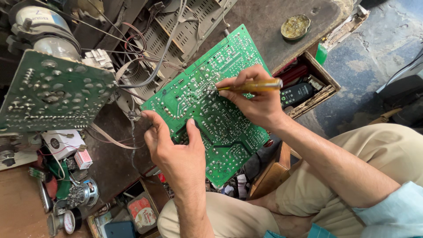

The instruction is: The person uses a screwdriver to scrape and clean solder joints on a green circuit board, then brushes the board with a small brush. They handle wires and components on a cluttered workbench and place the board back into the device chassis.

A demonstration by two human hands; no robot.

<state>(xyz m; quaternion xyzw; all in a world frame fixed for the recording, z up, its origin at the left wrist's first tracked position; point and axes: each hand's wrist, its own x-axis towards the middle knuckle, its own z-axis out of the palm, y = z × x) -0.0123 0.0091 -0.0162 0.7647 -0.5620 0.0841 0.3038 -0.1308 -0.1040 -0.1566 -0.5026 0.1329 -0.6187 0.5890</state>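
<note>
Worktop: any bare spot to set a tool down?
Bare dark top between the green circuit board and the round tin. A smaller patch sits left of the left hand. Crowded: wiring upper left, parts lower left, open drawer by the right hand.

- One camera only, worn on the person's head, looking steeply down and a little forward over the lap.
- It sits close: the hands, left hand (174,152) and right hand (255,99), and the green circuit board (211,110) fill the middle of the picture.
- The tabletop (264,26) runs across the top, the floor (379,48) shows at upper right, and the knees lie along the bottom edge.
</note>
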